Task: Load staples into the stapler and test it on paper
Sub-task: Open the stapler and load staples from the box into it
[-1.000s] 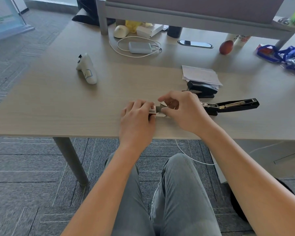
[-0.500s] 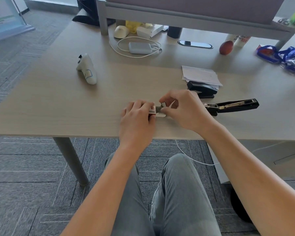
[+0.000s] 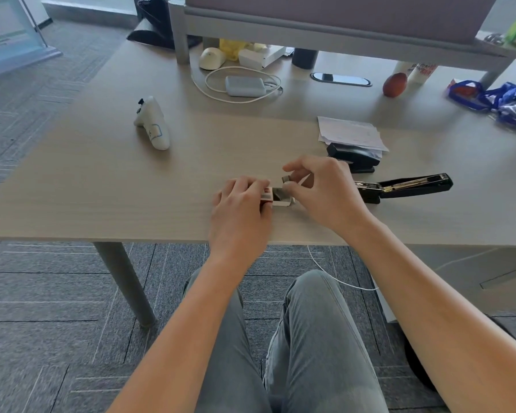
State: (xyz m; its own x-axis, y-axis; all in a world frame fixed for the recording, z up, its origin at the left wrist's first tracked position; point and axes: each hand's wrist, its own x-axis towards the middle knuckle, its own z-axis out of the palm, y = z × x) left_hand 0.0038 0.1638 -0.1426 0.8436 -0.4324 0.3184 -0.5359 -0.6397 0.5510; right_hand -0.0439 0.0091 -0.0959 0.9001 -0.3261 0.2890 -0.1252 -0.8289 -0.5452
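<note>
A small white and red staple box (image 3: 273, 198) lies open near the desk's front edge. My left hand (image 3: 240, 208) grips its left end and holds it down. My right hand (image 3: 320, 190) pinches a short metal strip of staples (image 3: 287, 178) just above the box's open tray. To the right lies a black stapler (image 3: 405, 187) swung wide open, its metal staple channel facing up. A second black stapler (image 3: 353, 158) sits shut behind it, on the edge of a pile of folded papers (image 3: 350, 134).
A white controller (image 3: 154, 123) lies at the left. Further back are a grey power bank with a white cable (image 3: 245, 86), a white mouse (image 3: 210, 58), a reddish fruit (image 3: 394, 84), and blue wrappers (image 3: 495, 98) at the right. A raised shelf (image 3: 340, 34) spans the back.
My right hand has lifted a strip of staples up out of the box. My left hand has stayed on the box.
</note>
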